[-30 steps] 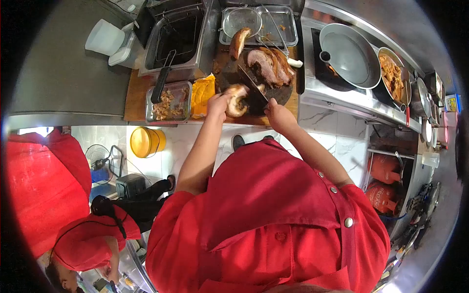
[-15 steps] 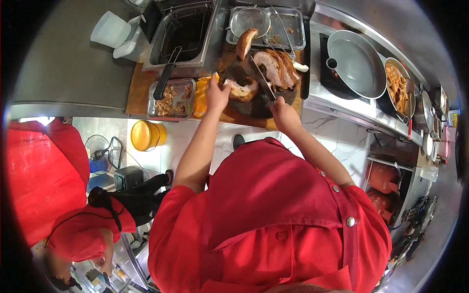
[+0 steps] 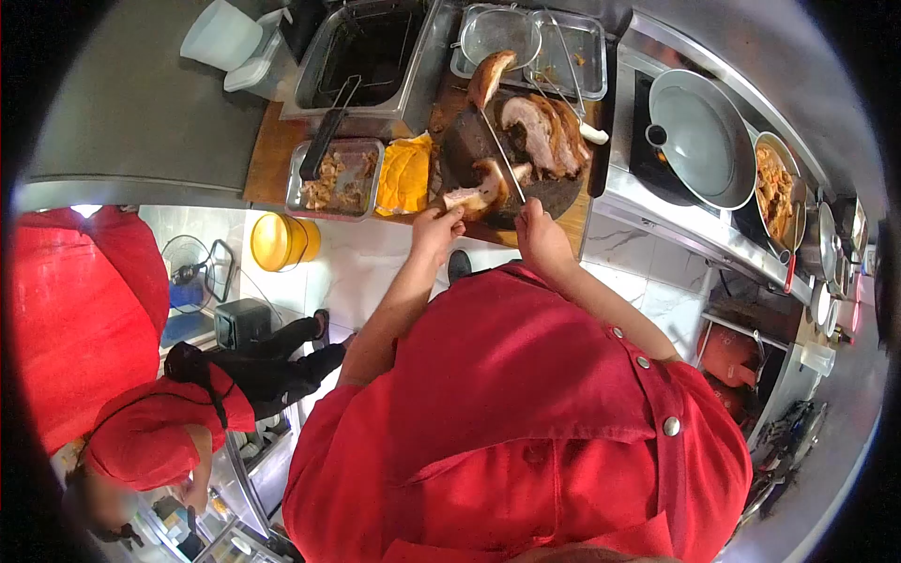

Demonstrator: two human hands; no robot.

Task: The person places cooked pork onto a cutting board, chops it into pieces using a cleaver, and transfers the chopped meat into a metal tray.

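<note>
The person's right hand [image 3: 542,235] was clenched around the handle of a knife [image 3: 500,150], its long blade slanting away to the left, past the right end of a curved piece of roast meat [image 3: 475,194]. Whether the edge had entered the flesh could not be told. The left hand [image 3: 435,234] pinched the near end of that piece, thumb and fingers at its rim, with the meat just beyond the fingertips on a dark round cutting board [image 3: 561,197]. Beyond the knife grip, on the same board, lay a larger slab of roast meat [image 3: 547,136] with browned skin and pale, layered flesh; a smaller browned chunk [image 3: 491,78] sat near the blade's far end. White-handled tongs [image 3: 593,134] reached past the slab toward a metal tray [image 3: 588,42] farthest from the hands. Just left of the left hand was a crumpled yellow cloth [image 3: 404,176], and past it a clear container [image 3: 324,213] of chopped bits. Well to the right of the knife grip stood a wide grey pan [image 3: 699,141].
</note>
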